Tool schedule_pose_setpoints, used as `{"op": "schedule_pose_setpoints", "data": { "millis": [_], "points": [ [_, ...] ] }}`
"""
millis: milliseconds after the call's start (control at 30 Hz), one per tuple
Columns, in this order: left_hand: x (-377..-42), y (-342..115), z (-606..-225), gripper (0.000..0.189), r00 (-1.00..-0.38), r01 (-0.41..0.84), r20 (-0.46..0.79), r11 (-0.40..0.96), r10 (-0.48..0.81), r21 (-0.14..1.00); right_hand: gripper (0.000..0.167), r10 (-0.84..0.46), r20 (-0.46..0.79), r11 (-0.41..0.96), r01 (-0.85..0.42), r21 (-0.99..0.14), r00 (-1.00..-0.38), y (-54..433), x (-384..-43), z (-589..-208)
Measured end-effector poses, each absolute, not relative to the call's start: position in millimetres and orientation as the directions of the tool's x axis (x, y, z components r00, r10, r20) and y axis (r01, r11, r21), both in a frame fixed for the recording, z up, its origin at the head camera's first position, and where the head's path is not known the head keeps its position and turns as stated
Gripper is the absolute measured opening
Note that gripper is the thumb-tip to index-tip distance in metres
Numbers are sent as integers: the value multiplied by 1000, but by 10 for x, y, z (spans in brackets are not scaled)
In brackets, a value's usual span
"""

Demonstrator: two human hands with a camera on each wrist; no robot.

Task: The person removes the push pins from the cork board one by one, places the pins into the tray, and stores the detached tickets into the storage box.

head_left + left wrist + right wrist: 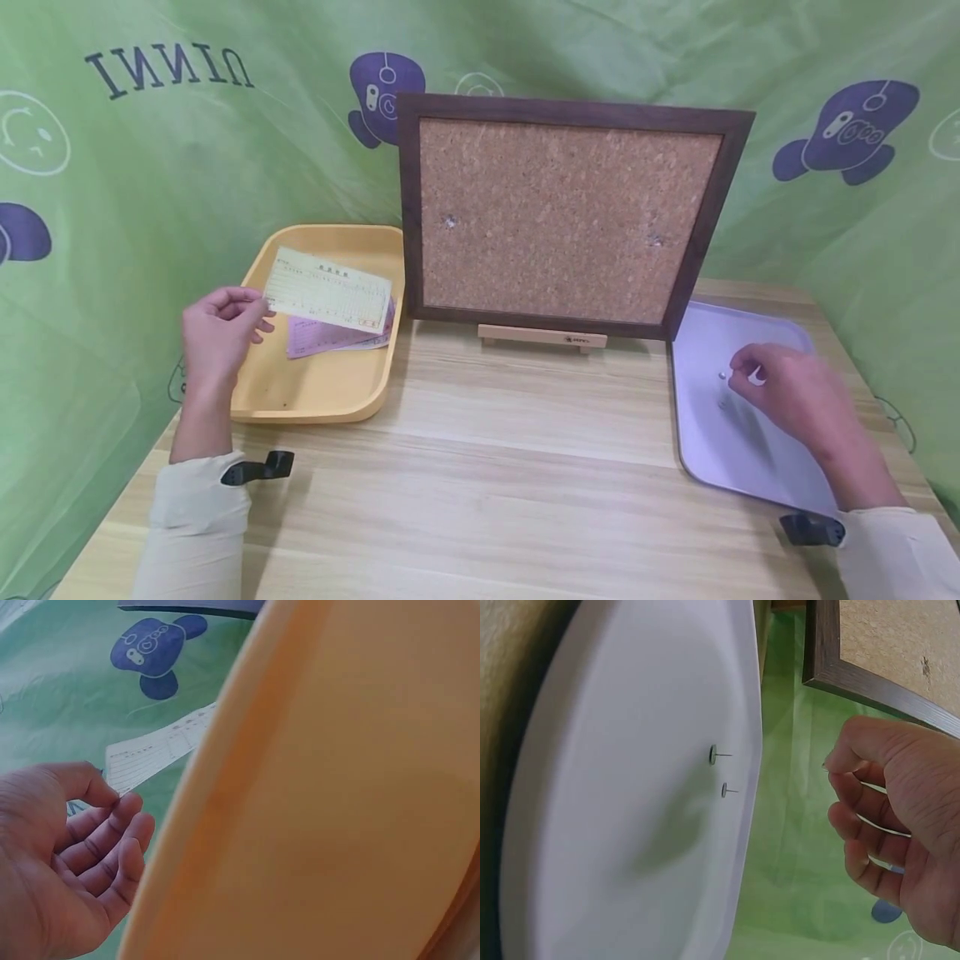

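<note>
My left hand (221,329) pinches the left edge of a pale yellow printed slip (330,290) between thumb and fingers, above the yellow tray (300,408). Below it in the tray lie a pink slip (315,337) and other paper, partly covered. My right hand (791,387) is over the lilac tray (697,450), thumb and index fingertip pinched together. A tiny shiny bit, like a thumbtack (826,766), shows at those fingertips, mostly hidden. Two thumbtacks lie point up in the lilac tray, one larger thumbtack (713,754) and one smaller thumbtack (724,790) in the right wrist view.
A cork board (562,225) in a dark brown frame stands between the trays, leaning on a small wooden stand (540,336). Two worn spots mark the cork, left and right. Behind the wooden table (510,483) hangs a green printed cloth (225,167).
</note>
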State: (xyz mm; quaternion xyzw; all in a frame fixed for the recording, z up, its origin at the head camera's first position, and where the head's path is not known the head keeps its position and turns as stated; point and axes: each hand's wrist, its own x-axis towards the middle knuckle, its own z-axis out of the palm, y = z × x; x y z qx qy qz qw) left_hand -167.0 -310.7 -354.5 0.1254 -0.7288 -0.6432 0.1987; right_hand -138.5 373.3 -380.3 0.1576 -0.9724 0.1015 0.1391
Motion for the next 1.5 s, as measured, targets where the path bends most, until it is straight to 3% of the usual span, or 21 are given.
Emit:
{"op": "schedule_pose_setpoints", "data": {
  "millis": [200, 533, 1167, 1500],
  "points": [
    [-1689, -3122, -3585, 4, -905, 3, 124, 286, -407, 958, 13, -281, 282, 931, -332, -152, -918, 3732, -1385, -3815],
    [-1747, -3078, -3663, 11, -910, -9, 149, 375, -388, 927, 14, -263, 221, 940, -301, -159, -939, 3756, -1381, -3848],
    [-1746, -3074, -3753, 23, -940, -51, 197, 684, -279, 727, 15, -224, 11, 957, -222, -188, -974, 3826, -1388, -3886],
    [-1759, -3073, -3792, 23, -970, -51, 149, 763, -191, 644, 8, -239, 2, 957, -236, -168, -971, 3853, -1384, -3901]
  ]
}}
